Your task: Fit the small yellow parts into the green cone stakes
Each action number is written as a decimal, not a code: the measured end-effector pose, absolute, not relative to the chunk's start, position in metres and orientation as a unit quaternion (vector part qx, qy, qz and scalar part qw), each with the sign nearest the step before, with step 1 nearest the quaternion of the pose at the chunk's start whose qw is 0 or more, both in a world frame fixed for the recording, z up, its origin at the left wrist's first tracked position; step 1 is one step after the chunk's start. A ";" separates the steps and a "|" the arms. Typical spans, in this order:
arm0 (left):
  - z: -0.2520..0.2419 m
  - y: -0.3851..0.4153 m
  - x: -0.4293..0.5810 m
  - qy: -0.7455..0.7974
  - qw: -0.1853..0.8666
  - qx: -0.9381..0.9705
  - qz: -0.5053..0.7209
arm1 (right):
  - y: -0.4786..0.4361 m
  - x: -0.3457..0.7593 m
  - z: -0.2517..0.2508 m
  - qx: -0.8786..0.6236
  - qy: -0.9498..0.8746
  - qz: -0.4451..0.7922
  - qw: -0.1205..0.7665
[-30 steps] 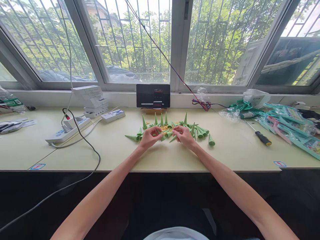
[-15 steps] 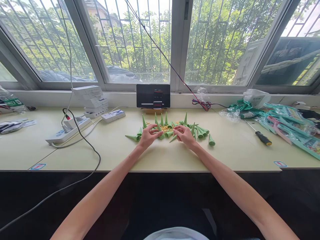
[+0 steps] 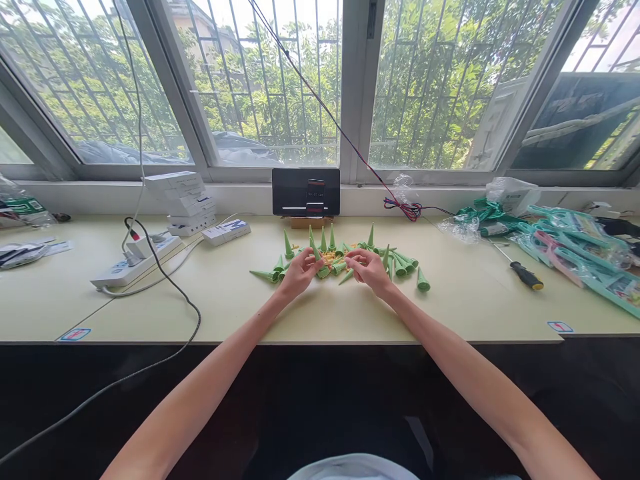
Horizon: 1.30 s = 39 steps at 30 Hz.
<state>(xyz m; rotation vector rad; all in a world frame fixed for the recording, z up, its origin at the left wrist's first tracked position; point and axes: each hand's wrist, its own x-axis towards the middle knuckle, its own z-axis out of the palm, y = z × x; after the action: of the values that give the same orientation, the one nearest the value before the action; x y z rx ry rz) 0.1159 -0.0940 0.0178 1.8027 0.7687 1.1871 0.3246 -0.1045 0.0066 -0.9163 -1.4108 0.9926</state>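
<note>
A pile of green cones (image 3: 400, 264) lies on the pale table (image 3: 225, 300) below the window, some upright, some on their sides, with small yellow pieces (image 3: 331, 256) in the middle. My left hand (image 3: 299, 272) rests at the pile's left side, fingers closed on a green cone (image 3: 316, 253) that points up. My right hand (image 3: 370, 269) sits at the pile's right side, fingers curled and pinching among the yellow pieces; what it holds is too small to name.
A dark phone (image 3: 306, 191) stands on a stand behind the pile. A white power strip (image 3: 131, 261) with cables and stacked white boxes (image 3: 184, 202) lie left. A screwdriver (image 3: 523, 275) and teal packages (image 3: 580, 250) lie right.
My left hand has lifted a green cone upright out of the pile. My right hand has barely shifted.
</note>
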 end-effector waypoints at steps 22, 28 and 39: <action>0.021 -0.096 0.116 0.322 0.451 0.693 0.462 | -0.109 0.324 0.010 -0.362 -0.617 0.441 0.541; 0.020 -0.096 0.114 0.323 0.464 0.688 0.455 | -0.109 0.324 0.010 -0.354 -0.622 0.432 0.549; 0.020 -0.097 0.116 0.312 0.462 0.707 0.436 | -0.110 0.322 0.011 -0.356 -0.631 0.429 0.540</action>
<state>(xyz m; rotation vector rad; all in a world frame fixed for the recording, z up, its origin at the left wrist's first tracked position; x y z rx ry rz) 0.1156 -0.0966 0.0204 1.7387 0.7667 1.0727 0.3225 -0.1104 0.0107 -0.8455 -1.4998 1.0186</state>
